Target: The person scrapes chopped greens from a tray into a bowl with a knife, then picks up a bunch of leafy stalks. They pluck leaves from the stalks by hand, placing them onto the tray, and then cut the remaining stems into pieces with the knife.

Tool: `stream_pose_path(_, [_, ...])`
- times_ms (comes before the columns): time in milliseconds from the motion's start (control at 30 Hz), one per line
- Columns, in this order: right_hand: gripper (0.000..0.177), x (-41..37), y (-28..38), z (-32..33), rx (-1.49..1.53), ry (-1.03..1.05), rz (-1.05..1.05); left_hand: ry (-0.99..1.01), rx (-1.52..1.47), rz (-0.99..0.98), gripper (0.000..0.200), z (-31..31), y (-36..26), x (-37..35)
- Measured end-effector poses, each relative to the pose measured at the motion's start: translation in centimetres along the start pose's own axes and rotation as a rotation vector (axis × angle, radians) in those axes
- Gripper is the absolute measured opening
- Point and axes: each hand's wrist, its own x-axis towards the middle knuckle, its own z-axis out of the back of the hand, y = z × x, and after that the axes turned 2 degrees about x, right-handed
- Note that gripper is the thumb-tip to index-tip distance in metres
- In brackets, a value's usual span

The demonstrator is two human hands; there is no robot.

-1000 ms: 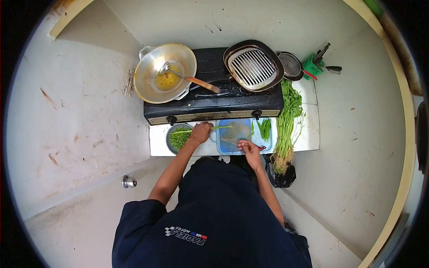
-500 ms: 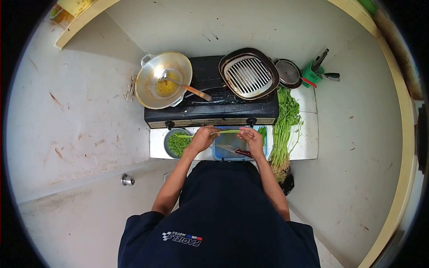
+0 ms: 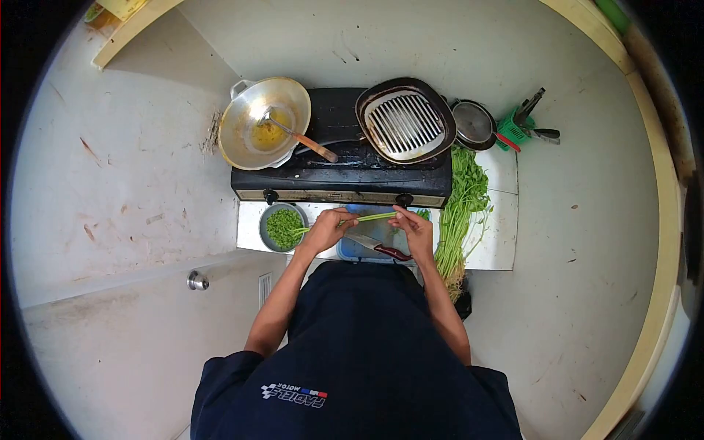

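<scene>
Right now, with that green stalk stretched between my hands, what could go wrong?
1. The knife lies just under your right hand, blade toward your left hand; pulling the green stalk could bring fingers onto it.
2. The bowl of chopped greens sits beside your left wrist; a swing might knock it.
3. The wok overhangs the left side of the stove, so a bump may tip it.

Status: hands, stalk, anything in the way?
Both shut on green stalk, stretched between left hand and right hand, over blue board. Red-handled knife below right hand, grip unclear. By left hand: bowl of greens.
</scene>
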Motion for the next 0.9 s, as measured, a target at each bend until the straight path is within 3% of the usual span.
stream_pose_path(133, [0.036,0.1,2.1,0.2,0.2,-0.041,-0.102,-0.026,-0.028,0.078,0.022,-0.2,-1.2,0.0])
stream_pose_path(333, [0.028,0.2,0.9,1.8,0.013,0.029,0.004,-0.021,-0.027,0.119,0.022,-1.0,-2.2,0.1])
stream_pose_path(467, [0.024,0.2,1.0,2.4,-0.032,0.028,-0.032,-0.042,-0.012,0.098,0.022,-1.4,-2.7,-0.1])
stream_pose_path(700, [0.022,1.8,-0.1,4.3,-0.06,0.08,-0.031,0.046,-0.257,0.314,0.024,-1.0,-1.5,-1.4])
stream_pose_path(833, [0.023,2.2,-0.7,4.4,-0.071,0.103,-0.063,0.003,-0.325,0.313,0.016,-1.3,-0.6,-2.2])
stream_pose_path(900, [0.023,2.2,-1.2,4.5,-0.063,0.119,-0.09,0.007,-0.222,0.352,0.014,-1.4,-0.8,-2.5])
